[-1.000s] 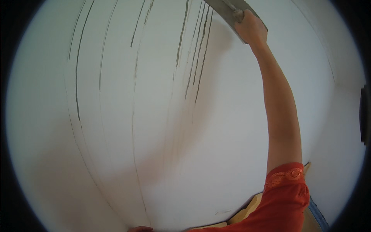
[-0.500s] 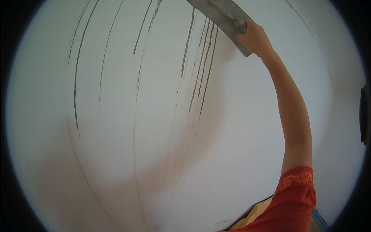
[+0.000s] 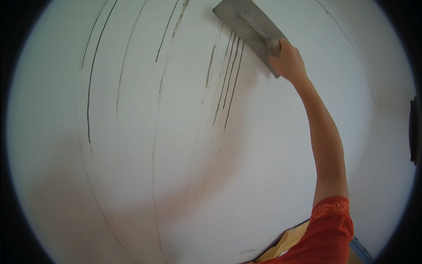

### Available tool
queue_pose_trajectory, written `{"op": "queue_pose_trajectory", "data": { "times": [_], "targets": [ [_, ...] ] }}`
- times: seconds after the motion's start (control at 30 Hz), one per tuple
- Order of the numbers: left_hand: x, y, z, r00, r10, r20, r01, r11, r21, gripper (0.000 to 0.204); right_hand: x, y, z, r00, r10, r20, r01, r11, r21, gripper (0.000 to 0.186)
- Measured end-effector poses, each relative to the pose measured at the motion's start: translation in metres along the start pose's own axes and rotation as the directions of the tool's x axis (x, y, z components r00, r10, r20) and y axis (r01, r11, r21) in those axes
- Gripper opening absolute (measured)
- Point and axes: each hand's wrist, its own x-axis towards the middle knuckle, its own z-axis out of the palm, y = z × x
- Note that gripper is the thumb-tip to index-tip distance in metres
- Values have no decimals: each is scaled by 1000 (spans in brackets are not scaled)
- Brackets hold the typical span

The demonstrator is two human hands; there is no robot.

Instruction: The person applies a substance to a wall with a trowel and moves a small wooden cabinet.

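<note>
My right hand (image 3: 289, 61) is raised at the upper right, its fingers closed round the handle of a grey plastering trowel (image 3: 241, 21). The broad rectangular blade lies slantwise against, or very close to, the white wall (image 3: 176, 167); whether its whole face touches I cannot tell. Several thin dark streaks (image 3: 89, 97) run down the wall, and a tight group of them (image 3: 232, 79) begins just under the blade's lower left edge. Lower down they fade to faint lines. My left hand is out of view.
A wall corner (image 3: 373, 99) bends down the right side. A dark object (image 3: 413, 132) sits at the far right rim. Below, beside my red sleeve, are a yellowish wooden piece (image 3: 288, 240) and a blue strip (image 3: 361, 250). A soft arm shadow crosses the wall.
The trowel and my right hand have come slightly lower in the picture, so more of the blade shows. One dark streak left of the group is now shorter at its top.
</note>
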Motion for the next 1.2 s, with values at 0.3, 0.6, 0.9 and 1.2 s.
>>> {"op": "queue_pose_trajectory", "data": {
  "times": [0.3, 0.6, 0.9, 1.2],
  "targets": [
    [-3, 3, 2, 999, 22, -32, -24, 998, -64, 41, -11, -2, 8, 993, 69, 95, -67, 997, -28, 20],
    [-5, -13, -8, 1000, 28, -12, -29, 997, -73, 40, -107, -7, 32, 953, -184, 239, 201, 978, -51, 22],
    [-11, -14, -5, 999, -32, -4, 32, 997, -75, 36, -46, -4, 17, 994, -89, 62, 96, 988, -121, 21],
    [-14, -12, -5, 1000, 19, -13, -20, 996, -92, 36, -103, -5, 28, 963, -154, 222, 169, 984, -49, 20]
  ]
}}
